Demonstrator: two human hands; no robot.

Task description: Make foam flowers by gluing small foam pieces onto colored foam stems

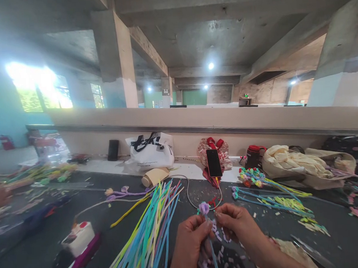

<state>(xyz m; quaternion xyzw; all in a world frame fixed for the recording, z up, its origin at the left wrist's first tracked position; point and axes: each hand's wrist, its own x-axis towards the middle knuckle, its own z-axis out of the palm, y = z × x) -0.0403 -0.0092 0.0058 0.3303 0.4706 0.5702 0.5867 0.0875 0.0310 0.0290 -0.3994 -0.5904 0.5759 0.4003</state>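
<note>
My left hand (189, 239) pinches a pipe-cleaner flower just under its purple head (203, 208). Its blue stem (213, 254) runs down past my fingers. Close beside it, my right hand (239, 225) is closed in a pinch; what sits between those fingertips is too small to make out. Small purple cut pieces (217, 232) lie below and between the hands. To the left spreads a large bundle of loose pipe cleaners (150, 227) in yellow, green, blue and pink.
Finished-looking pipe-cleaner flowers (251, 176) and blue stems (260, 197) lie at right. A phone (213, 163) on a cable leans against a patterned bag (224, 151). Behind stand a white bag (151, 151) and a dark bottle (252, 157). A power strip (80, 259) is front left; scissors (311, 251) lie front right.
</note>
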